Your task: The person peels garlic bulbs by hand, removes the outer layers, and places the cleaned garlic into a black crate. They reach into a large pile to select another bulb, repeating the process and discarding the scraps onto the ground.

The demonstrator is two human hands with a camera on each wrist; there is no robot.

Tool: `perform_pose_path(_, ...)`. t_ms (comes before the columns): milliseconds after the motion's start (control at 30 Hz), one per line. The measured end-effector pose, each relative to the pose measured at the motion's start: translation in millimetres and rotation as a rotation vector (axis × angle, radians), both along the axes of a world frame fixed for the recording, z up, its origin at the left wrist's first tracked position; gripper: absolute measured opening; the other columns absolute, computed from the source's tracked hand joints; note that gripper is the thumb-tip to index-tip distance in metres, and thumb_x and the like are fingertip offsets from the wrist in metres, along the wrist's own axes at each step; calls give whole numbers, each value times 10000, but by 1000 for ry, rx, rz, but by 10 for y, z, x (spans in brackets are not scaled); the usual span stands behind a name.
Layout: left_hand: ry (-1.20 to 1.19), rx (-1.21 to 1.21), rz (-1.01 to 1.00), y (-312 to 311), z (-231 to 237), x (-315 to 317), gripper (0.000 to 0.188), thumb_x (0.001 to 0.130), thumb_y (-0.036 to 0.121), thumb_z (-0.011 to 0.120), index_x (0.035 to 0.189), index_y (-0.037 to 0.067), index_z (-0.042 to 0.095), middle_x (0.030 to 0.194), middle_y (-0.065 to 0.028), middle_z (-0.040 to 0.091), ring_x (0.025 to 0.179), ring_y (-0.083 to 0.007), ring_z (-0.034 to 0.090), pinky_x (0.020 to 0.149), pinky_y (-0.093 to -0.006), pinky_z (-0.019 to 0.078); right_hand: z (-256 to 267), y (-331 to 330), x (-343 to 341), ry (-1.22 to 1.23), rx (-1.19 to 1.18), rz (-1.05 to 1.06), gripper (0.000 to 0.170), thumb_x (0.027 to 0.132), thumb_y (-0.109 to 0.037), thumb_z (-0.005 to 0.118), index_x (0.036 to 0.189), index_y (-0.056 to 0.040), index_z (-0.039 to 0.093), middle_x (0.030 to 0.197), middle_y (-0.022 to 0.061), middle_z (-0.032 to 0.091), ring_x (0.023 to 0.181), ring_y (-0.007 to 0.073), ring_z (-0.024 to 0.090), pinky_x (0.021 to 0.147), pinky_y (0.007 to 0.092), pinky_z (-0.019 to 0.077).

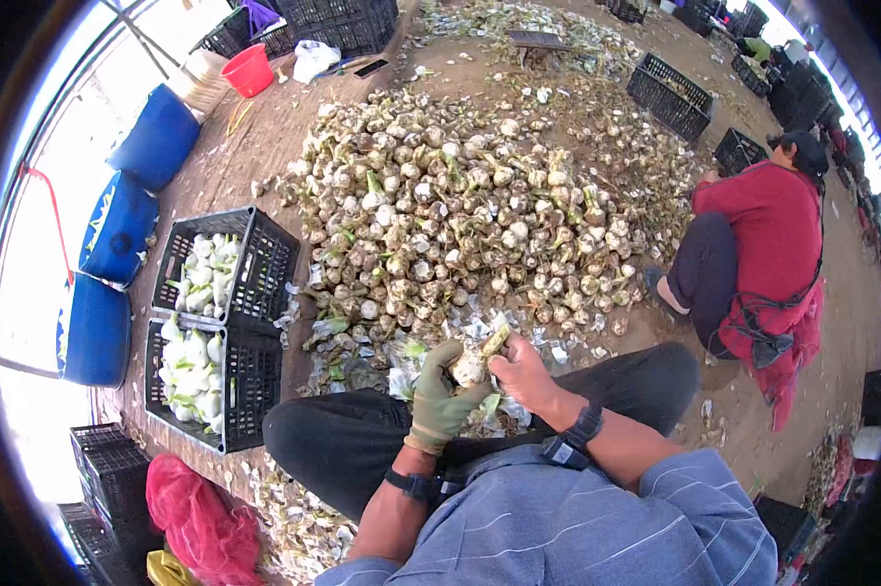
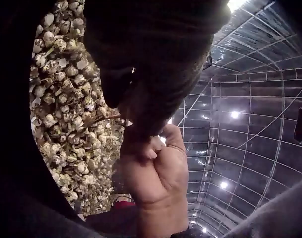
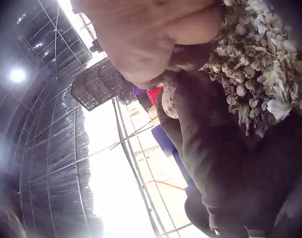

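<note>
While the gloved left hand [image 1: 440,398] curls round a bulb [image 1: 469,369], the bare right hand [image 1: 526,379] pinches at its stalk [image 1: 498,341]. Left grip closed on the bulb's body; right grip closed at the stalk end, inner fingers partly hidden. Bulb sits between the two hands, over the seated person's dark trousers [image 1: 338,430], near edge of the pile [image 1: 470,220] beyond. A bit of its pale, dirt-flecked side shows also in the right wrist view; left wrist view too dark about the glove to read it.

Pile: soil-marked bulbs heaped on the floor [image 1: 743,410], loose skins [image 1: 398,379] along the near side. Left of it, two black crates [image 1: 271,256], one just beside the other, both loaded with whiter bulbs [image 1: 209,275], some green showing. Farther left, three blue drums [image 1: 157,137] in a row. Red bucket [image 1: 248,73] up past them, white bag [image 1: 314,62] near it. Red net [image 1: 196,523] low at left. Small stool [image 1: 538,40] behind the pile. At right, a second person [image 1: 765,230], red top, low beside the pile.
</note>
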State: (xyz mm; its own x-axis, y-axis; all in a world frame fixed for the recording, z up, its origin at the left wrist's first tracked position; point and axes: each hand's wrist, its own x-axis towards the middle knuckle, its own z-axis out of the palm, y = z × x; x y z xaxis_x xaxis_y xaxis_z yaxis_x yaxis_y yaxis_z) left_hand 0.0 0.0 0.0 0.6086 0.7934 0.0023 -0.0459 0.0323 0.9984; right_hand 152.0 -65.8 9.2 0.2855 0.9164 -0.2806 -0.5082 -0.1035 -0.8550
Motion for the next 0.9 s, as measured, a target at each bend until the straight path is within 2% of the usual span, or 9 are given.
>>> perform_pose_path(67, 75, 191, -1, 95, -19, 48, 735, 706, -28, 788, 1336, 10, 411, 1253, -109, 520, 1120, -185, 549, 974, -327, 468, -12, 98, 48, -60, 14, -17, 371, 871, 10, 502, 1242, 10, 505, 1109, 58, 614, 986, 139, 598, 871, 289, 490)
perform_pose_path(167, -41, 41, 11, -96, -16, -136, 732, 682, -45, 793, 1315, 8, 430, 1230, -103, 539, 1109, -182, 560, 953, -334, 485, 101, -88, -77, -172, -36, 61, 353, 869, 6, 492, 1222, 30, 499, 1084, 60, 604, 970, 122, 573, 857, 272, 474)
perform_pose_path(267, -167, -356, 11, -86, 193, -163, 678, 705, 40, 772, 1291, -34, 441, 1221, -134, 540, 1082, -217, 573, 954, -325, 473, 303, -73, -68, -134, -38, 158, 334, 868, -7, 493, 1200, 17, 522, 1055, 38, 603, 921, 112, 567, 828, 270, 472)
perform_pose_path(367, -262, -580, -26, -20, 469, -214, 630, 745, 36, 712, 1299, -59, 426, 1209, -139, 546, 1065, -213, 585, 908, -335, 512, 486, -60, 35, -240, -16, 266, 333, 867, -13, 509, 1199, -15, 540, 994, 1, 620, 818, 58, 555, 687, 223, 465)
perform_pose_path(500, -305, -719, -119, 27, 345, -249, 631, 770, 60, 676, 1338, -27, 416, 1195, -120, 556, 1071, -209, 584, 879, -342, 527, 629, -107, 82, -213, -175, 325, 297, 892, -63, 569, 1186, -17, 561, 998, 14, 625, 835, 79, 561, 726, 262, 487)
perform_pose_path(600, -217, -634, -83, 26, 388, -230, 623, 779, 18, 655, 1357, -12, 424, 1229, -111, 562, 1060, -204, 598, 909, -326, 512, 465, -104, 52, -161, -57, 264, 307, 903, -171, 673, 1158, -23, 590, 961, 15, 643, 831, 83, 575, 750, 271, 491)
perform_pose_path(700, -96, -329, -120, 22, 269, -213, 686, 781, 68, 676, 1397, -16, 385, 1194, -88, 562, 1027, -171, 593, 858, -309, 515, 321, -105, -20, -439, -25, 183, 365, 885, -266, 727, 1121, -13, 611, 941, 23, 659, 822, 91, 584, 751, 272, 491)
perform_pose_path(833, -214, -661, -72, 23, 367, -255, 644, 814, 97, 646, 1401, 27, 391, 1174, -87, 560, 940, -173, 625, 737, -294, 565, 422, -61, -50, -510, 32, 188, 239, 894, -207, 710, 1027, -19, 645, 889, 35, 667, 811, 96, 578, 734, 292, 485)
perform_pose_path(900, -362, -784, -85, 23, 366, -305, 587, 841, 258, 657, 1349, 52, 447, 1104, -76, 590, 878, -173, 641, 665, -288, 575, 534, -64, 53, -803, 10, 341, 169, 863, -133, 705, 1002, -49, 657, 843, 66, 642, 751, 161, 587, 699, 326, 470)
